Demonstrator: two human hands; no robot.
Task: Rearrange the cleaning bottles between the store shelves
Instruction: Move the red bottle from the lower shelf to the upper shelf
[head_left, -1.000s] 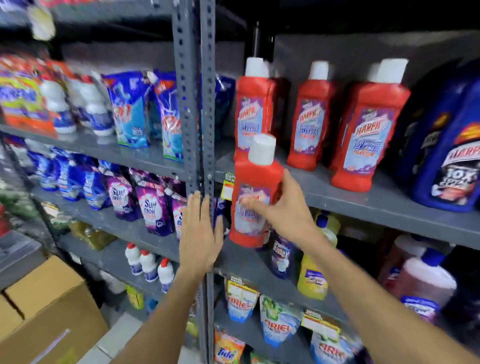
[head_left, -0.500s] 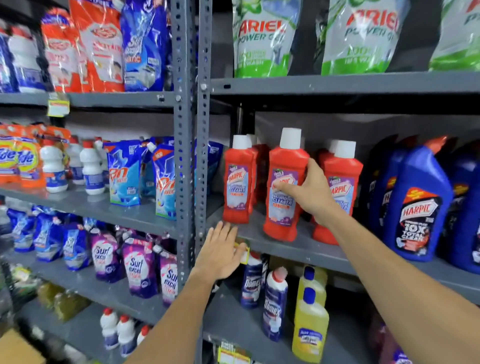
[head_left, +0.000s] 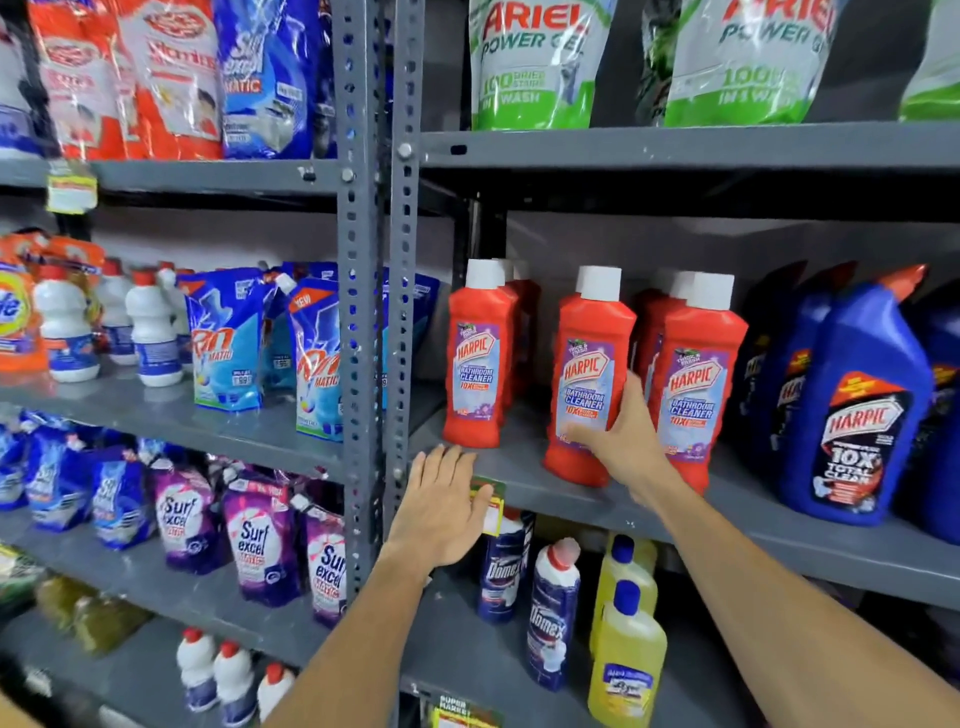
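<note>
My right hand (head_left: 626, 444) grips a red Harpic bathroom cleaner bottle (head_left: 589, 364) with a white cap, which stands on the front edge of the grey middle shelf (head_left: 831, 540). Other red Harpic bottles stand to its left (head_left: 478, 358) and right (head_left: 696, 374). My left hand (head_left: 441, 506) rests flat, fingers apart, against the shelf's front edge beside a yellow price tag (head_left: 491, 501).
Blue Harpic toilet cleaner bottles (head_left: 852, 415) fill the shelf's right end. Domex bottles (head_left: 553, 618) and yellow bottles (head_left: 626, 654) stand on the shelf below. A perforated grey upright (head_left: 376, 312) separates this bay from the left one with detergent pouches (head_left: 228, 343).
My right hand lifted the red bottle from the lower level up to the middle shelf and set it between the other red ones. My view tilted upward.
</note>
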